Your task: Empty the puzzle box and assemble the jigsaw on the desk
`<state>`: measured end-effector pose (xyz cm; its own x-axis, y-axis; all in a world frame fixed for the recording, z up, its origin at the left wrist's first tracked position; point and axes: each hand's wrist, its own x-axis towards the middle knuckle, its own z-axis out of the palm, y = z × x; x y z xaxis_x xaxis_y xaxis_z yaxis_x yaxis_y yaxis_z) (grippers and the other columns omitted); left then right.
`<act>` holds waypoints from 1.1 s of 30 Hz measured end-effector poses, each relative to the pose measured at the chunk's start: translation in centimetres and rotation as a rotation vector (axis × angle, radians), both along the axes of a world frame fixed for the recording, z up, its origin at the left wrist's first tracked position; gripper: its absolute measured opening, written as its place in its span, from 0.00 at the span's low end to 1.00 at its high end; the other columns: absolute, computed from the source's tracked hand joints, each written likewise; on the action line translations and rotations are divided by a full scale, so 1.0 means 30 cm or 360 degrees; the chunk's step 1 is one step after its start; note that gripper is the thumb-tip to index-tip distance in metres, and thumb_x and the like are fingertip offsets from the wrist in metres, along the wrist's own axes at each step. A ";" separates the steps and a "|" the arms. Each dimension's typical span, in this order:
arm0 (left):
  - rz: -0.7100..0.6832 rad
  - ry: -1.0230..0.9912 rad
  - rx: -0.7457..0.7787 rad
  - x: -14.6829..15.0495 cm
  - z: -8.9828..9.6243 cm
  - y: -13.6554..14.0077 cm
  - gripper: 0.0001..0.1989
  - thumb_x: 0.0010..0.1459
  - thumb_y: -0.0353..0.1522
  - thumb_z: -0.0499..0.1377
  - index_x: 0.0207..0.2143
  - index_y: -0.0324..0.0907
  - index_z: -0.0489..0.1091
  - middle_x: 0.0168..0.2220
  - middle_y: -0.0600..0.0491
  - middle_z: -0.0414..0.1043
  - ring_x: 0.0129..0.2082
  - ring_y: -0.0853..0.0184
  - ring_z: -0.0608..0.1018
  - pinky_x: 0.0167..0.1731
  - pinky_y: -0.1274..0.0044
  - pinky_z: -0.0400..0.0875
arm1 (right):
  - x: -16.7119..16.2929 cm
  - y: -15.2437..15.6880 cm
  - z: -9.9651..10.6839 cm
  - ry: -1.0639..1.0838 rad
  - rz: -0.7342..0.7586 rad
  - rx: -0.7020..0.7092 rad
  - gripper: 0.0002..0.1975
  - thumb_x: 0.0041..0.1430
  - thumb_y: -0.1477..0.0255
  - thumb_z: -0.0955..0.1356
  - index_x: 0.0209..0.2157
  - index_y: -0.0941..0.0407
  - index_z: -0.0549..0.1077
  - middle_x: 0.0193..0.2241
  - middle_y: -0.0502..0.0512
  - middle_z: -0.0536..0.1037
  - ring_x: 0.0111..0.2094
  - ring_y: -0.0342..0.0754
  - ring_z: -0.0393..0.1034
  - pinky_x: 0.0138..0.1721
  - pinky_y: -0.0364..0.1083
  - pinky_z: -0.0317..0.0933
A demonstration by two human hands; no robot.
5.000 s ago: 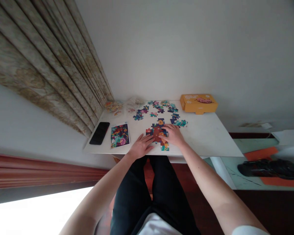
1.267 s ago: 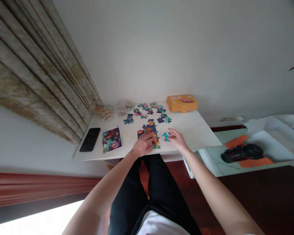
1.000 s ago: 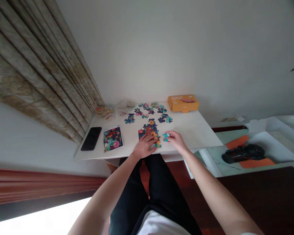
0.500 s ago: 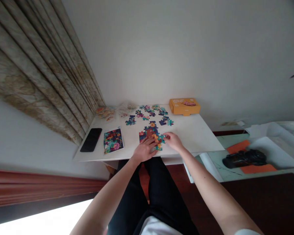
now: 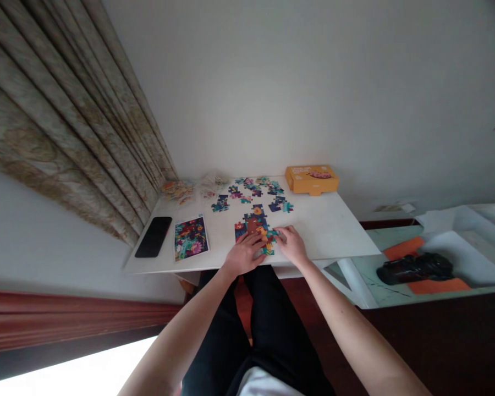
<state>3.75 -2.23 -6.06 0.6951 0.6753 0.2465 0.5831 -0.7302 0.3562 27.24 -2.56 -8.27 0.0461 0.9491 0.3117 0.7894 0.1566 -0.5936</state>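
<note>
Both hands are down on a white table (image 5: 334, 231) in the middle of the frame, working at a joined patch of puzzle (image 5: 256, 226). That patch sits near the table's front edge, just left of center, and its long axis runs from the near edge away toward the wall, so it reads as a tall strip pointing up the frame.

The left hand (image 5: 243, 254) lies flat with loose fingers spread over the lower left part of the patch, pressing down and not gripping anything. The right hand (image 5: 291, 246) is on the lower right side, fingertips touching a teal piece (image 5: 272, 236) right against the patch's edge. It's too small to tell if it's pinching the piece or just pushing on it.

Further up the frame, past the patch, loose pieces (image 5: 251, 190) are scattered in a band toward the wall, with a couple of small clusters just above and to the right of the patch. An orange box (image 5: 311, 179) sits at the upper right corner of the table, well apart from the hands. To the left of the patch there's a picture card (image 5: 191, 237) lying flat, and left of that a black phone (image 5: 153, 236). Clear bags (image 5: 192, 187) with more pieces sit at the far left corner beside the curtain (image 5: 66, 121). At the right of the frame a dark object (image 5: 414, 268) rests on something orange, off the table.
</note>
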 end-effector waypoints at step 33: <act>0.0242 -0.0025 -0.0026 -0.113 -0.025 0.161 0.17 0.68 0.36 0.60 0.57 0.48 0.77 0.63 0.47 0.74 0.65 0.56 0.73 0.68 0.55 0.61 | 0.170 0.388 0.010 -0.0068 -0.0186 0.0058 0.15 0.64 0.63 0.68 0.47 0.55 0.79 0.48 0.63 0.82 0.51 0.60 0.73 0.57 0.57 0.65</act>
<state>0.38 2.59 -6.81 0.5807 0.7764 0.2449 0.6805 -0.6280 0.3775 32.36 9.09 -7.96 0.1417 0.9260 0.3499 0.8281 0.0828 -0.5544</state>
